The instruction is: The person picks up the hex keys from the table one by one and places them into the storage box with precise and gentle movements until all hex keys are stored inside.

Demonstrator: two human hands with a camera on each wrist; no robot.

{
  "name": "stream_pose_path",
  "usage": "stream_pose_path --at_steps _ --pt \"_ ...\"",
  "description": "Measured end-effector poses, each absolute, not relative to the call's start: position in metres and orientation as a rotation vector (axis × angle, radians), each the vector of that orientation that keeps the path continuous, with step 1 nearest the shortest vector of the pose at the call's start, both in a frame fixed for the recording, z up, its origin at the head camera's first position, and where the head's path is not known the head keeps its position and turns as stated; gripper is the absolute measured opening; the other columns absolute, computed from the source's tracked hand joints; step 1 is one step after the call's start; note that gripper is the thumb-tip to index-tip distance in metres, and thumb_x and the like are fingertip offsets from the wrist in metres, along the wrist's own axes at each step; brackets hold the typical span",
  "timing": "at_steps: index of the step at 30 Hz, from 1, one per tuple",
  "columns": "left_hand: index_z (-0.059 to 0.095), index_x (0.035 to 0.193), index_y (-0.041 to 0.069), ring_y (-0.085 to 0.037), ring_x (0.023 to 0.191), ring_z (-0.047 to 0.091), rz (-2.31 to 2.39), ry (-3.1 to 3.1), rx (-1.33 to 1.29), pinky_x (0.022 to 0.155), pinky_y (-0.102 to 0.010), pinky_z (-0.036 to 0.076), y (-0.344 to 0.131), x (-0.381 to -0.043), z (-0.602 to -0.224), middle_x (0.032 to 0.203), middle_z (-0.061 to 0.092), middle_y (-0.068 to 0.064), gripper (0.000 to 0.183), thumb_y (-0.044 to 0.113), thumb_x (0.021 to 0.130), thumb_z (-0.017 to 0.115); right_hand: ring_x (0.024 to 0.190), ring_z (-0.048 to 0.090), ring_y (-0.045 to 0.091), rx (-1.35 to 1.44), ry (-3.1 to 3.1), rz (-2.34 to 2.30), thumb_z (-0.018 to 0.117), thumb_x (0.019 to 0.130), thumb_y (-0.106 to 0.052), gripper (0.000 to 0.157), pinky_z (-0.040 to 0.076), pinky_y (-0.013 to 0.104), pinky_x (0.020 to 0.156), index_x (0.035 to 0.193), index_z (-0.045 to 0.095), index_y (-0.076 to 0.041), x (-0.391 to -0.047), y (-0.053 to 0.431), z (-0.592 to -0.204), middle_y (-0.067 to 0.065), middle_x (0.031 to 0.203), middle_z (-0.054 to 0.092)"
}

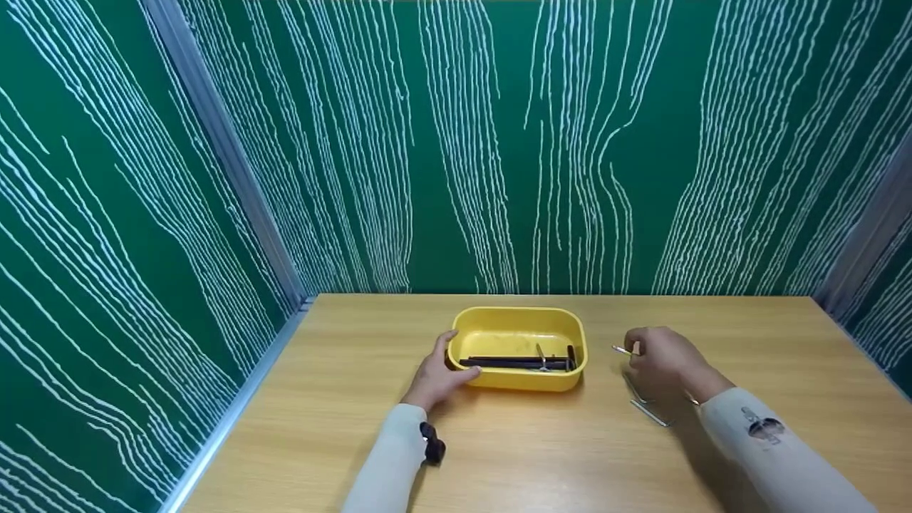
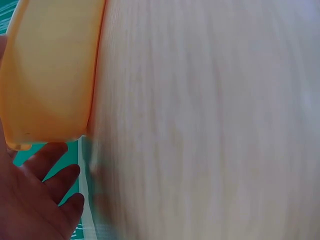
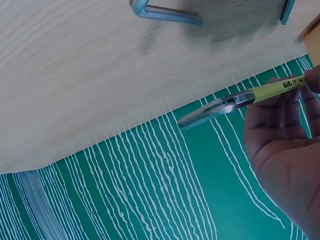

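A yellow plastic box (image 1: 524, 381) stands on the table, with dark hex keys (image 1: 513, 363) and some silver pieces lying along its front side. My left hand (image 1: 436, 374) grips the box's left end, thumb at the front rim; in the left wrist view several of its fingers spread beside the box's end. To the right of the box, my right hand (image 1: 662, 360) pinches a silver hex key (image 3: 205, 112) with a yellow label, just above the table. Below that hand lies a silver hex key (image 1: 650, 413), and the right wrist view shows a bent one (image 3: 170, 15).
The wooden table (image 1: 342, 370) meets a green wall (image 1: 456, 142) with white wavy lines at the back. A metal post (image 1: 228, 135) and rail stand at the left. Another small metal end (image 1: 692, 400) shows beside the right wrist.
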State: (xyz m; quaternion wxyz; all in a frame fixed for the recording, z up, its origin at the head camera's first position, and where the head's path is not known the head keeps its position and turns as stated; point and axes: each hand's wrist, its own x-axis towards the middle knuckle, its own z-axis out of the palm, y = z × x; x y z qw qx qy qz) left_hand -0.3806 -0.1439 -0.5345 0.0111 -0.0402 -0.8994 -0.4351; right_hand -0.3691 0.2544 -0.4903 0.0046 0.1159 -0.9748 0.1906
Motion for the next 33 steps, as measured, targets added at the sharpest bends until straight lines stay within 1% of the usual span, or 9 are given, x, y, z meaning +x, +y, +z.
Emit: stream_pose_path --at_steps 4,8,11,18,22,27,33 --pt "0.023 0.13 0.046 -0.016 0.116 0.041 -1.364 -2.809 -0.108 0.1 -0.04 0.03 -0.144 -0.381 -0.535 0.132 0.043 -0.001 0.094 0.07 0.05 0.065 0.057 0.046 0.016 0.382 -3.025 0.561 0.058 0.072 -0.014 0.017 0.035 0.028 0.046 0.088 0.061 -0.016 -0.369 0.255 -0.489 0.0 0.068 0.053" --pt "0.023 0.129 0.047 -0.016 0.118 0.04 -1.375 -2.808 -0.107 0.101 -0.042 0.029 -0.143 -0.381 -0.534 0.133 0.041 0.0 0.092 0.068 0.051 0.066 0.057 0.046 0.017 0.376 -3.019 0.581 0.058 0.072 -0.013 0.017 0.034 0.028 0.045 0.087 0.061 -0.017 -0.37 0.255 -0.487 0.0 0.067 0.053" --pt "0.023 0.128 0.048 -0.016 0.118 0.04 -1.395 -2.803 -0.103 0.102 -0.043 0.028 -0.143 -0.381 -0.534 0.134 0.04 0.001 0.09 0.066 0.052 0.067 0.059 0.046 0.017 0.389 -3.003 0.592 0.056 0.072 -0.011 0.018 0.034 0.028 0.047 0.088 0.062 -0.016 -0.371 0.255 -0.485 0.0 0.068 0.053" --pt "0.023 0.129 0.046 -0.017 0.118 0.04 -1.386 -2.801 -0.115 0.101 -0.043 0.028 -0.143 -0.381 -0.535 0.134 0.04 0.0 0.091 0.066 0.053 0.067 0.065 0.048 0.017 0.372 -2.992 0.565 0.058 0.075 -0.014 0.015 0.038 0.028 0.054 0.088 0.064 -0.018 -0.372 0.25 -0.483 0.0 0.074 0.056" --pt "0.024 0.13 0.044 -0.016 0.117 0.041 -1.373 -2.794 -0.133 0.1 -0.042 0.03 -0.143 -0.381 -0.534 0.132 0.042 -0.001 0.092 0.066 0.053 0.067 0.066 0.048 0.017 0.395 -2.952 0.549 0.058 0.074 -0.014 0.016 0.038 0.028 0.055 0.088 0.066 -0.017 -0.373 0.246 -0.482 -0.001 0.078 0.058" --pt "0.025 0.13 0.043 -0.015 0.114 0.044 -1.356 -2.785 -0.151 0.098 -0.039 0.033 -0.143 -0.381 -0.534 0.129 0.046 -0.003 0.092 0.068 0.052 0.067 0.065 0.048 0.015 0.441 -2.92 0.497 0.058 0.073 -0.013 0.019 0.037 0.028 0.053 0.089 0.067 -0.015 -0.375 0.24 -0.478 -0.001 0.076 0.059" --pt "0.024 0.13 0.045 -0.016 0.116 0.042 -1.367 -2.797 -0.129 0.1 -0.04 0.03 -0.145 -0.381 -0.535 0.131 0.043 -0.002 0.093 0.069 0.051 0.066 0.067 0.049 0.016 0.45 -2.912 0.497 0.062 0.074 -0.014 0.018 0.04 0.028 0.056 0.091 0.067 -0.016 -0.377 0.234 -0.473 -0.001 0.077 0.058"
